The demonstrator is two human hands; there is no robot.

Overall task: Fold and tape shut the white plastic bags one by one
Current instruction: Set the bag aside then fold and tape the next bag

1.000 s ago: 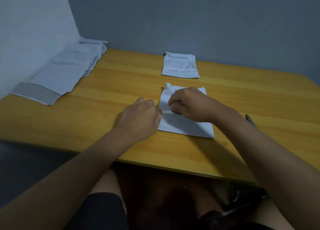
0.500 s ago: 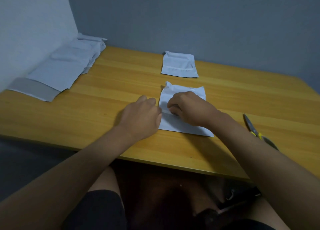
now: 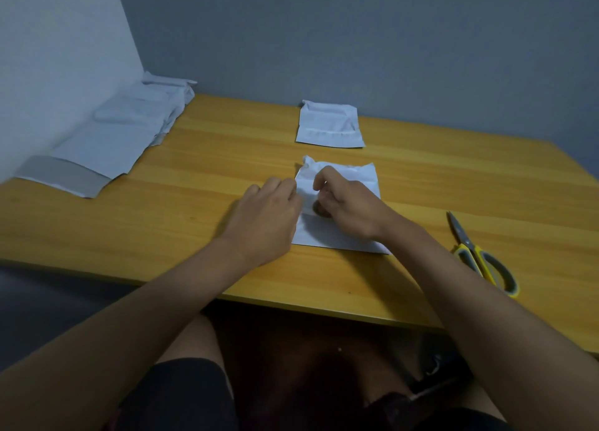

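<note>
White plastic, the bag [image 3: 343,237] lay flat near the front middle of the worktop [image 3: 162,223], and both hands covered much of it. My left hand [image 3: 265,218] rested at the bag's left edge, palm down; its fingers [image 3: 285,187] reached onto the plastic, but their tips were out of sight, so I could not tell whether they pinched the edge or merely pressed it. My right hand [image 3: 348,205] sat on the bag's middle with its fingers curled inward. Something small and dark showed under that hand, too dim to identify, and I could not tell whether the curled fingers held it. The bag's crumpled top edge poked out beyond the knuckles; its near right corner was hidden by my right forearm.

Behind it, well apart, a second bag [image 3: 329,129] lay folded near the wall. A stack [image 3: 107,142] of flat bags lay at the far left, against the side wall. Scissors [image 3: 479,252] with yellow-grey handles lay to the right, apart from the bag. Below the worktop edge everything was dark; only my knees and dark shorts showed.
</note>
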